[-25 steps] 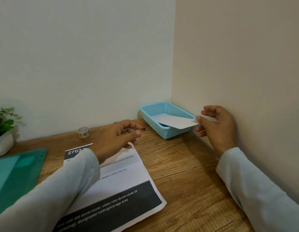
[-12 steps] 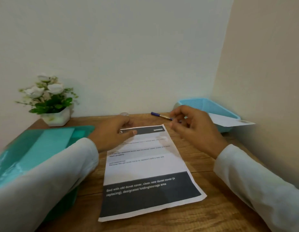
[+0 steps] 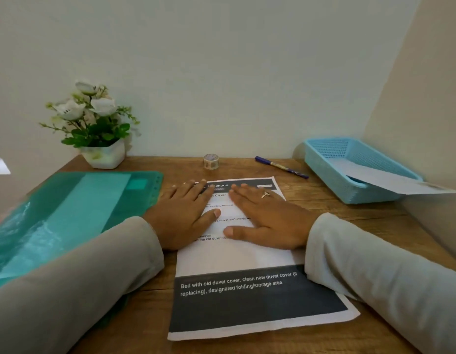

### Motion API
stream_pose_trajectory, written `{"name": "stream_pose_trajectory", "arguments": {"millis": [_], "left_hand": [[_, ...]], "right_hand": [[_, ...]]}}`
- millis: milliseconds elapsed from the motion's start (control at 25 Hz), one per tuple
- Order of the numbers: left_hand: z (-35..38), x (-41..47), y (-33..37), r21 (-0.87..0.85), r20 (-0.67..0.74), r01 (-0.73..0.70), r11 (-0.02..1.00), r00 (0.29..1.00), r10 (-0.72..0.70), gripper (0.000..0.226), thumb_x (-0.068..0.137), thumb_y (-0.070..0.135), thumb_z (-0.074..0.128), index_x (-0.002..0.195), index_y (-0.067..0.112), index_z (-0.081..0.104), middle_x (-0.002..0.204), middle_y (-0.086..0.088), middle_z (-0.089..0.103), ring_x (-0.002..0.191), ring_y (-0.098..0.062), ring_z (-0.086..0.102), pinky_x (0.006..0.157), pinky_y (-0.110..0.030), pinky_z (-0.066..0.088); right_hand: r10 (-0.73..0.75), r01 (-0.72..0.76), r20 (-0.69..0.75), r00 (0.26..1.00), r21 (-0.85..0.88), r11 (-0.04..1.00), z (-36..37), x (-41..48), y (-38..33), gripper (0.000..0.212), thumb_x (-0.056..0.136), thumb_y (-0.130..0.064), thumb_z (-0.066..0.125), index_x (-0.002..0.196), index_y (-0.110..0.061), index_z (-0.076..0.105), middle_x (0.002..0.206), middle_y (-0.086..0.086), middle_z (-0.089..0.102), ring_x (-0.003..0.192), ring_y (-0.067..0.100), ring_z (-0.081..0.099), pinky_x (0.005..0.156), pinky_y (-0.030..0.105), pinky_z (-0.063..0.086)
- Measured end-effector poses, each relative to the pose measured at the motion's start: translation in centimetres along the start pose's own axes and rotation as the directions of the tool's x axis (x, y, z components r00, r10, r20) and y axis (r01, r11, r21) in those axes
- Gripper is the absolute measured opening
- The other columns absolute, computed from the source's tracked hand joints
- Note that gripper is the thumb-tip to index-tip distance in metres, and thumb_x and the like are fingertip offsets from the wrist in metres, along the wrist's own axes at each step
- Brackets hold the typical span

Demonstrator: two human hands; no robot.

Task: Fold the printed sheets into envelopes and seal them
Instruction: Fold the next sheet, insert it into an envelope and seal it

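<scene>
Both hands have come down flat since half a second ago, when they were curled at the far edge of the printed sheet (image 3: pixel 237 256), and the view has tipped lower over the worktop (image 3: pixel 319 198). At 9 o'clock from the sheet lies a green folder (image 3: pixel 68 213), with a white pot of flowers (image 3: pixel 103 154) beyond it at about 10 o'clock, against the wall. The left hand (image 3: pixel 182 215) rests palm down across the sheet's left edge, its fingers (image 3: pixel 193 191) straight and spread, gripping nothing. A small roll of tape (image 3: pixel 211 161) stands at 12 o'clock, just past the sheet. The sheet itself lies unfolded in the middle of the worktop, its dark band nearest the person. The right hand (image 3: pixel 265 221), wearing a ring (image 3: pixel 265 194), presses flat on the sheet's upper half, fingers likewise straight. A blue pen (image 3: pixel 282 166) lies at 1 o'clock, and a blue basket (image 3: pixel 329 172) sits at 2 o'clock in the corner, with a folded white envelope (image 3: pixel 395 181) sticking out over its right rim.
</scene>
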State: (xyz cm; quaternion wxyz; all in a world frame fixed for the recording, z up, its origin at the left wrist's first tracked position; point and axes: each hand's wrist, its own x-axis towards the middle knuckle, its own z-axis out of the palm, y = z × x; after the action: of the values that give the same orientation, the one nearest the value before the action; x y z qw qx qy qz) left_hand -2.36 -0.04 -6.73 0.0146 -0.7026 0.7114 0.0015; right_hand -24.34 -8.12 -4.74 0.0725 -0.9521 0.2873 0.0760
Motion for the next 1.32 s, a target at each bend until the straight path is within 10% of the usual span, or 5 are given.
{"name": "stream_pose_trajectory", "arguments": {"millis": [560, 880, 1120, 1320], "left_hand": [[-1.1, 1.4, -0.9, 0.052, 0.094, 0.116, 0.992, 0.988, -0.12, 0.096, 0.087, 0.078, 0.008, 0.159, 0.016, -0.003, 0.167, -0.003, -0.006, 0.154, -0.019, -0.002, 0.124, -0.043, 0.004], [0.1, 1.6, -1.2, -0.067, -0.016, 0.119, 0.991, 0.993, -0.12, 0.092, 0.088, 0.078, 0.013, 0.159, 0.02, 0.003, 0.168, 0.0, 0.001, 0.154, -0.017, 0.001, 0.125, -0.044, 0.002], [0.0, 1.4, -1.2, -0.142, -0.096, 0.099, 0.985, 0.989, -0.113, 0.092, 0.089, 0.079, 0.022, 0.159, 0.022, 0.003, 0.166, 0.0, 0.015, 0.152, -0.019, 0.014, 0.124, -0.045, 0.008], [-0.3, 1.3, -1.2, -0.256, -0.124, 0.119, 0.959, 0.98, -0.155, 0.099, 0.084, 0.081, 0.037, 0.158, 0.026, -0.001, 0.16, -0.003, 0.029, 0.143, -0.025, 0.033, 0.119, -0.049, 0.026]], "right_hand": [[0.184, -0.18, -0.072, 0.98, 0.06, 0.982, 0.0, 1.6, 3.7, 0.109, 0.081, -0.088, 0.018, 0.164, -0.02, -0.002, 0.172, -0.005, -0.006, 0.157, 0.009, -0.006, 0.129, 0.042, 0.001], [0.272, -0.188, -0.315, 0.909, 0.272, 0.944, 0.2, 0.7, 3.8, 0.112, 0.077, -0.086, 0.052, 0.163, -0.028, 0.011, 0.169, -0.005, 0.02, 0.153, 0.019, 0.026, 0.123, 0.044, 0.028], [0.381, 0.004, -0.487, 0.786, 0.62, 0.784, 0.6, 0.8, 5.3, 0.108, 0.076, -0.044, 0.088, 0.159, -0.035, 0.02, 0.158, -0.004, 0.036, 0.132, 0.015, 0.054, 0.109, 0.042, 0.049], [0.482, 0.154, -0.453, 0.75, 0.828, 0.539, 0.9, 1.0, 6.3, 0.095, 0.083, 0.009, 0.077, 0.158, -0.022, 0.029, 0.117, 0.005, 0.072, 0.099, 0.016, 0.074, 0.088, 0.033, 0.06]]}}
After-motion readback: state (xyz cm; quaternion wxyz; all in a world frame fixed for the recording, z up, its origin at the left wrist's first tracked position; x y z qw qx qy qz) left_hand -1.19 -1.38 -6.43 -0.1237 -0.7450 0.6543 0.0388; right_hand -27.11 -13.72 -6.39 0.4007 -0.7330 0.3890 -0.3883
